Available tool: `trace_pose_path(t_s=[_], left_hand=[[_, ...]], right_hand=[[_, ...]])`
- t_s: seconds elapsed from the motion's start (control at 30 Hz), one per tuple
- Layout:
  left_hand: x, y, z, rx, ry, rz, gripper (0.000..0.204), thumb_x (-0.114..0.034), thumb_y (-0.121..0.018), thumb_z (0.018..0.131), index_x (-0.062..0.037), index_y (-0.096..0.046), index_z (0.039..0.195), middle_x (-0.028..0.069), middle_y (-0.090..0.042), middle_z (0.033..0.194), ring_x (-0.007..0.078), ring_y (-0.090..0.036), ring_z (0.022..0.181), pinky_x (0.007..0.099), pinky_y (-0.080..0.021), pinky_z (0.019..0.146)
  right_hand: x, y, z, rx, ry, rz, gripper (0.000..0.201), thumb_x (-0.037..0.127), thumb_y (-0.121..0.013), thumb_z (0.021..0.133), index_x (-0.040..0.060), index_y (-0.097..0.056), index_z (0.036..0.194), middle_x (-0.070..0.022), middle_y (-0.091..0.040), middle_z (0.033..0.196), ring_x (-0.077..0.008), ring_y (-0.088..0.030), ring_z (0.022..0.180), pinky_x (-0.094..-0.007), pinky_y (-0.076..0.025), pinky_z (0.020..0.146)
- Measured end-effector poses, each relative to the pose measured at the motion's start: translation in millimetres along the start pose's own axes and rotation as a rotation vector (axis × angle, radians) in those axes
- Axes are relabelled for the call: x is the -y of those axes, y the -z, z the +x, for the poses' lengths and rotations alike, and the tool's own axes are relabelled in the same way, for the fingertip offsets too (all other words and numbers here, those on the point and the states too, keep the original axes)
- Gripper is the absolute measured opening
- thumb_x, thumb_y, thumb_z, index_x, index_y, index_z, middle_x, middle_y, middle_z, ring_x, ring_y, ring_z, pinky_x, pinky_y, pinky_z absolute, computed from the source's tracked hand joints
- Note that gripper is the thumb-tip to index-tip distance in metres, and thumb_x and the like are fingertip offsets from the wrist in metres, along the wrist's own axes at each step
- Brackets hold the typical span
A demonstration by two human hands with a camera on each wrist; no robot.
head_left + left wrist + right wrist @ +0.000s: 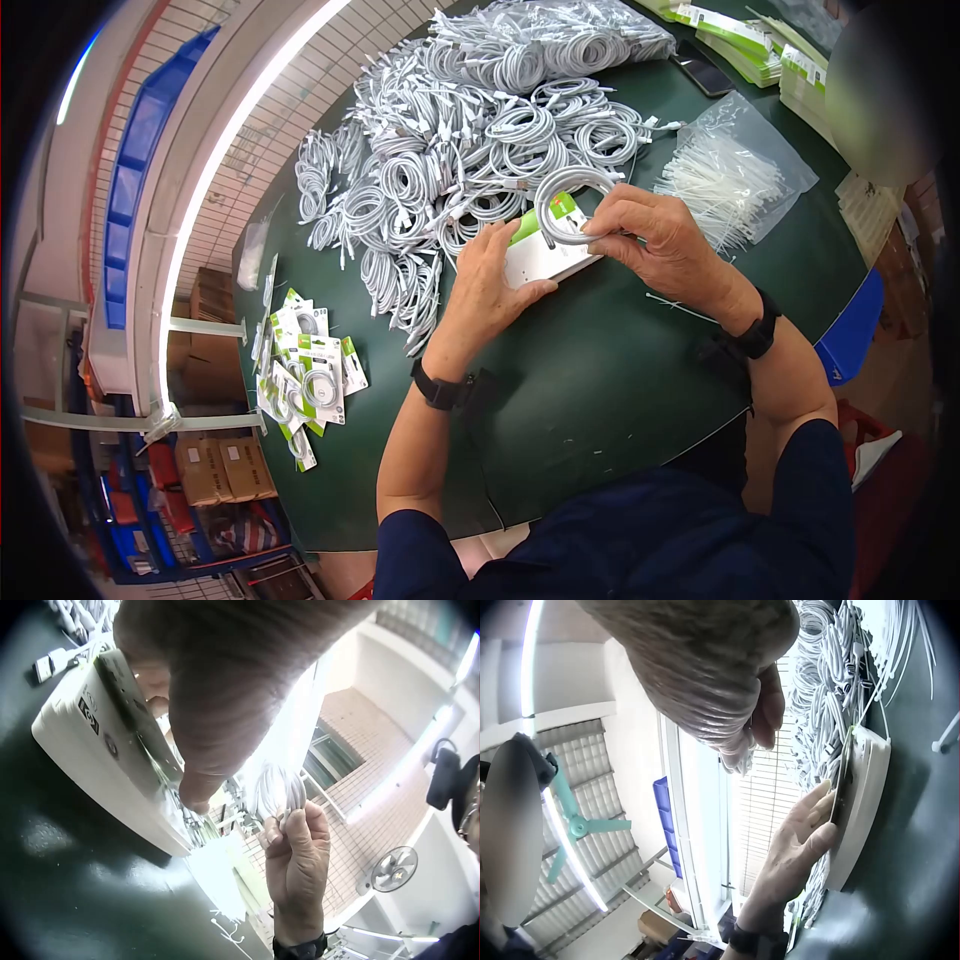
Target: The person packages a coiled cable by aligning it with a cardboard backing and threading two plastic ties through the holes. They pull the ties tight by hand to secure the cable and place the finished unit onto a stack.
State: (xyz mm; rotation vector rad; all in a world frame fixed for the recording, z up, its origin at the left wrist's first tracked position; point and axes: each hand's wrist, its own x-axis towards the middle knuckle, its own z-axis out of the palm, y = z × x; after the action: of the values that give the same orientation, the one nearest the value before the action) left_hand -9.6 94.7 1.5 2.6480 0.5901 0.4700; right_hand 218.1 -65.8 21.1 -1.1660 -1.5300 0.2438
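Note:
My left hand (485, 285) grips a stack of white and green packaging cards (540, 262) on the green table, its thumb along the near edge. In the left wrist view the stack (97, 750) shows its thick white side. Just above the cards, my right hand (660, 240) pinches a coiled white cable (543, 208) between thumb and fingers. The coil overlaps the green part of the top card in the head view. In the right wrist view, the right hand's own fingers mostly hide the coil.
A large heap of coiled white cables (430, 130) covers the table's far side. A clear bag of white cable ties (725, 185) lies at right, near a phone (703, 70) and more packaging cards (735, 40). Carded cables (318, 370) are piled at the left edge.

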Motion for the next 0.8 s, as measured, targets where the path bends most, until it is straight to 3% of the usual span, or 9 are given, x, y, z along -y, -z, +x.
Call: trace_pose_path(t_s=[0.13,0.23,0.27,0.47,0.57,0.67,0.8], left_hand=[[-3.5,7.7,-1.8,-0.004,-0.024,-0.002,0.056,-0.022,-0.081,0.091,-0.0018,-0.061,0.139,0.0230,-0.069,0.132,0.0416,-0.067,0.118,0.0467,-0.053,0.103],[2.4,4.2,-1.3,-0.123,-0.182,0.118,0.038,-0.014,-0.075,0.095,-0.0002,-0.067,0.130,0.0206,-0.074,0.120,0.0410,-0.072,0.105,0.0450,-0.059,0.094],[1.3,2.8,-1.0,-0.189,-0.214,0.197,0.025,-0.008,-0.071,0.097,-0.0005,-0.070,0.121,0.0186,-0.077,0.112,0.0386,-0.075,0.096,0.0431,-0.061,0.085],[0.1,21.3,-3.0,-0.391,-0.256,0.432,0.020,-0.005,-0.073,0.096,-0.0033,-0.072,0.115,0.0142,-0.078,0.106,0.0311,-0.076,0.088,0.0387,-0.061,0.075],[-21.6,36.4,-13.3,-0.485,-0.299,0.440,0.021,-0.004,-0.074,0.094,-0.0035,-0.072,0.115,0.0127,-0.078,0.105,0.0299,-0.076,0.087,0.0384,-0.061,0.075],[-56.4,45.1,-36.0,-0.386,-0.298,0.419,0.024,-0.003,-0.077,0.090,-0.0036,-0.072,0.113,0.0116,-0.078,0.104,0.0280,-0.076,0.089,0.0375,-0.060,0.076],[-81.2,18.2,-69.3,-0.193,-0.234,0.285,0.024,-0.005,-0.076,0.087,-0.0048,-0.071,0.110,0.0087,-0.074,0.097,0.0263,-0.073,0.082,0.0378,-0.058,0.070]], right_hand=[[-0.4,-0.6,-0.3,-0.016,-0.014,0.010,0.015,0.002,-0.081,0.090,0.0019,-0.073,0.103,-0.0094,-0.069,0.096,-0.0241,-0.070,0.081,-0.0326,-0.056,0.070],[-2.7,-2.2,-0.8,-0.018,0.005,0.019,0.015,0.002,-0.081,0.091,0.0014,-0.074,0.104,-0.0084,-0.069,0.096,-0.0207,-0.070,0.081,-0.0317,-0.055,0.069],[-2.6,-2.4,-0.9,-0.030,-0.012,0.028,0.015,0.002,-0.080,0.091,0.0011,-0.074,0.105,-0.0083,-0.069,0.097,-0.0191,-0.070,0.081,-0.0310,-0.055,0.069],[-0.5,3.5,-1.8,-0.201,-0.081,0.219,0.015,-0.003,-0.077,0.094,-0.0010,-0.073,0.109,-0.0064,-0.070,0.100,-0.0116,-0.068,0.084,-0.0256,-0.057,0.073],[3.0,6.1,-1.2,-0.221,-0.125,0.335,0.016,-0.005,-0.075,0.094,-0.0015,-0.073,0.110,-0.0059,-0.070,0.101,-0.0108,-0.068,0.084,-0.0241,-0.057,0.074],[8.8,4.3,-1.9,-0.174,-0.127,0.372,0.017,-0.006,-0.075,0.094,-0.0016,-0.073,0.111,-0.0061,-0.070,0.101,-0.0106,-0.068,0.084,-0.0237,-0.057,0.073],[22.6,-5.2,-6.2,-0.025,-0.133,0.337,0.018,-0.007,-0.076,0.091,-0.0014,-0.074,0.108,-0.0078,-0.071,0.100,-0.0114,-0.069,0.082,-0.0244,-0.057,0.071]])
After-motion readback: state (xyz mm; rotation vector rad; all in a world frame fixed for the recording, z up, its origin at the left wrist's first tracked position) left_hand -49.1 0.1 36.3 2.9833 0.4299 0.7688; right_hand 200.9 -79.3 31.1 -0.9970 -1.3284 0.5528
